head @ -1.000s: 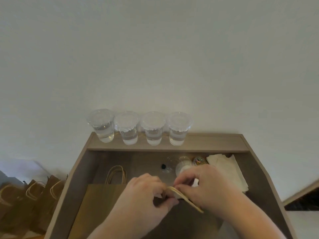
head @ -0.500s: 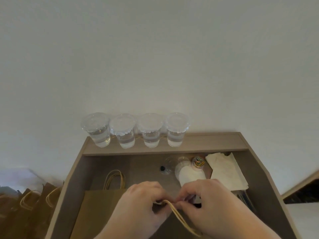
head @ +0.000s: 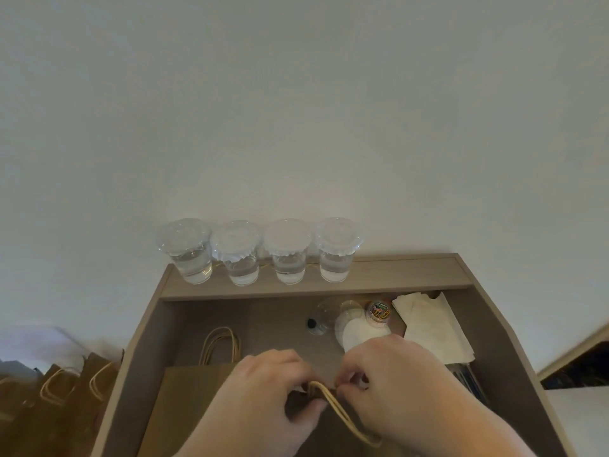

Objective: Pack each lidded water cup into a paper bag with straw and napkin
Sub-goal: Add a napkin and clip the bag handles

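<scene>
left hand (head: 263,404) and right hand (head: 398,384) each pinch the bag (head: 329,440) mouth beside its handle (head: 347,422), low on the bench (head: 263,324); four lidded cups (head: 290,255) line the back ledge (head: 402,273); tub (head: 379,312) label unreadable.

Cups (head: 287,265): clear plastic, smooth and glossy, with highlights along the walls. Lids (head: 337,234): thin translucent plastic with a satin sheen. Desk (head: 379,270): grey-brown wood-effect board, matt and smooth, with faint grain. Paper bag (head: 194,400): brown kraft paper, matt, lightly fibrous. Looped handle (head: 342,415): twisted paper cord, tan, rough. Napkins (head: 431,328): white tissue paper, soft, matt, slightly creased. Small tub (head: 379,312): clear glossy plastic. Standing bags (head: 66,390): the same brown matt paper, with cord handles. Wall (head: 296,110): white, matt, even finish.
</scene>
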